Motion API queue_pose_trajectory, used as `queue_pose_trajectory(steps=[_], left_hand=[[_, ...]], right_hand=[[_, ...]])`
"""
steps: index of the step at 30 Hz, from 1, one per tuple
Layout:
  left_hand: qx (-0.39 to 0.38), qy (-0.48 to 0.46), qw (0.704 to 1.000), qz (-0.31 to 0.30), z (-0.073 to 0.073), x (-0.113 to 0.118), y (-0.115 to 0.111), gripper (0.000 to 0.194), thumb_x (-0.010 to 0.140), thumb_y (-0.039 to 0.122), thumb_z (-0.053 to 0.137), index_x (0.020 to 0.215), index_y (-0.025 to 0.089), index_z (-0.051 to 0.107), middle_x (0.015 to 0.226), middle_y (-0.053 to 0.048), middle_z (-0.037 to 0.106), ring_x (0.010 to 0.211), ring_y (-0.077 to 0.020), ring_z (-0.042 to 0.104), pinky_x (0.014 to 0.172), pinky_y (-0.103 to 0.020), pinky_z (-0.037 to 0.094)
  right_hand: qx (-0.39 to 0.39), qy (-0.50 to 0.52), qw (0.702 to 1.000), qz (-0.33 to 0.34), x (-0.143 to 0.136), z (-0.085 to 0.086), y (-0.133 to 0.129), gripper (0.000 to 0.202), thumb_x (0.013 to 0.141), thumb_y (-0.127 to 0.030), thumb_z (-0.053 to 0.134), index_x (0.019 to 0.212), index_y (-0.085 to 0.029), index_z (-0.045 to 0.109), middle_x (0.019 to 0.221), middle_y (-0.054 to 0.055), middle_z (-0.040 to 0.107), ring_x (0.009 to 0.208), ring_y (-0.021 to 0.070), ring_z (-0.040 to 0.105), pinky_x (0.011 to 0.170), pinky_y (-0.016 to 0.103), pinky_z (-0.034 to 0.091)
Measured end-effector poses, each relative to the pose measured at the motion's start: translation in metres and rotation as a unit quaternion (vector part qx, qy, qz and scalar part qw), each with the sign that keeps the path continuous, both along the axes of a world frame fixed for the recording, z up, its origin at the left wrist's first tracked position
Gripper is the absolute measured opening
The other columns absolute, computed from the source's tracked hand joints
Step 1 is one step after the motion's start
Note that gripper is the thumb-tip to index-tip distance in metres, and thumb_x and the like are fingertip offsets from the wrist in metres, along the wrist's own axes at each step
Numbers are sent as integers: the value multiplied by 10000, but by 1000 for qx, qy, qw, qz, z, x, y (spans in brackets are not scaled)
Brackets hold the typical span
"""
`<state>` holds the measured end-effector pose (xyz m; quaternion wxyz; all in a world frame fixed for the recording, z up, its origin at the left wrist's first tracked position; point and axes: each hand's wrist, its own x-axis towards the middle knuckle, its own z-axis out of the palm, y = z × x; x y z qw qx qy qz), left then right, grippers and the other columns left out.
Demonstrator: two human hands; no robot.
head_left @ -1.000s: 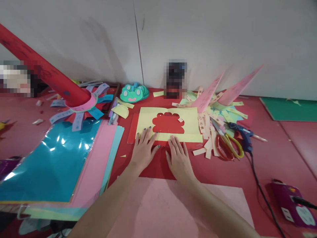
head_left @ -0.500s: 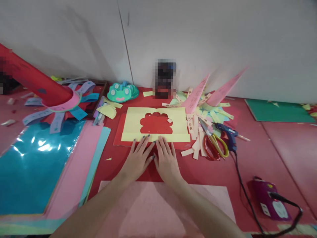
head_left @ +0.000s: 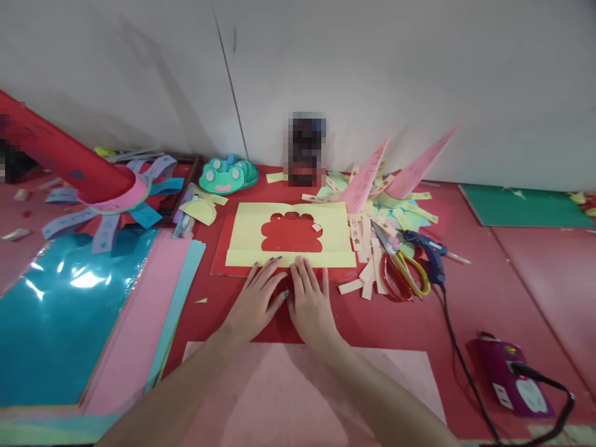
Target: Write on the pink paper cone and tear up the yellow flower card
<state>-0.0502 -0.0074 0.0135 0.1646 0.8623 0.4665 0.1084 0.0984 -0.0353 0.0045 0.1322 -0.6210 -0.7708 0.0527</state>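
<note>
Nearest, a large pale pink paper sheet (head_left: 298, 388) lies flat under the forearms. Beyond it, the left hand (head_left: 254, 304) and the right hand (head_left: 313, 307) are side by side, palms down, their fingers stretched out straight and closed around nothing. Their fingertips rest upon the near edge of a yellow paper sheet (head_left: 336, 233), so most of this sheet lies just ahead of the hands. Red shows through its wavy-edged opening, and a flat red sheet (head_left: 220, 264) is below it. To the right are scissors with red and yellow handles (head_left: 406, 274) and a blue glue gun (head_left: 433, 256); farther, two pink paper cones (head_left: 367, 177) stand near the wall (head_left: 395, 74).
</note>
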Motion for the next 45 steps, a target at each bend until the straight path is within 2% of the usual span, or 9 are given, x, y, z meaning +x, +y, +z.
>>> queue_pose_trajectory(steps=[7,12,17,33,40,45], left_hand=[[-1,-10,1000,14,-6,-1,0,426,943,339,295,1333,178,356,1441,-89,359,1358,-186,268,1125,-434,244],[17,8,1000,-22,-5,-2,1,474,939,356,306,1386,197,292,1456,-60,337,1364,-182,252,1137,-429,207],[15,13,1000,-21,-3,-2,1,486,944,354,290,1402,195,262,1459,-61,332,1359,-180,265,1129,-417,221],[32,10,999,-15,-5,-4,3,425,937,344,315,1318,184,416,1442,-63,362,1355,-198,275,1127,-429,238],[58,9,998,6,-7,-7,3,493,931,362,329,1395,202,280,1464,-64,319,1376,-214,219,1127,-466,213],[56,1,998,8,-7,-7,3,518,930,362,330,1416,221,219,1460,-62,327,1368,-211,240,1127,-476,204]], right_hand=[[7,3,1000,-1,0,1,0,496,861,-128,337,1352,-61,365,1444,137,329,1359,255,276,1104,523,218],[-1,0,1000,5,1,2,1,512,840,-107,353,1348,-41,365,1444,147,326,1361,262,268,1103,519,226],[9,0,1000,3,1,0,1,493,852,-123,355,1339,-55,383,1439,146,332,1344,260,308,1100,524,225],[16,12,1000,-1,-3,-2,0,553,821,-112,390,1368,-51,336,1448,162,311,1366,264,257,1108,520,222],[13,-23,1000,3,-4,0,-1,505,874,-155,343,1364,-32,339,1446,159,307,1357,279,273,1103,508,246],[2,-24,1000,7,-5,2,-1,525,872,-136,326,1389,-50,291,1455,149,281,1368,281,240,1092,530,259]])
